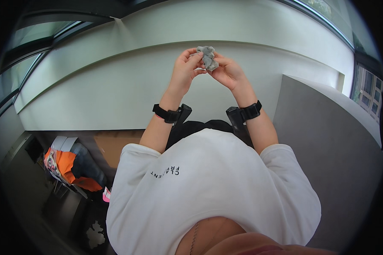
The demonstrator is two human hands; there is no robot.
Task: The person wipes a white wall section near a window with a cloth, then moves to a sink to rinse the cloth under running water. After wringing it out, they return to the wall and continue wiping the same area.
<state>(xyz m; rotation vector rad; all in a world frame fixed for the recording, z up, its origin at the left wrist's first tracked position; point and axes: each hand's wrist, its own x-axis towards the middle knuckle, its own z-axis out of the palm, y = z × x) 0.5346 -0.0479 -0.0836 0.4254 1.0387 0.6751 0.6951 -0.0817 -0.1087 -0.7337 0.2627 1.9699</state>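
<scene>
A small, lumpy grey piece (208, 58), like stone or putty, is held up between both hands in front of the white wall. My left hand (189, 68) grips its left side, with the thumb on its face and the fingers behind. On the right side, my right hand (227, 70) pinches it between thumb and fingers. What exactly the piece is made of, I cannot tell. Each wrist wears a black strap with a dark device on its inner side.
A white ledged wall (140, 92) runs across the front. To the right stands a grey partition (325, 143). At lower left are a chair heaped with orange cloth (65, 162) and blue denim (87, 164), and a cardboard box (118, 145). Windows line both upper sides.
</scene>
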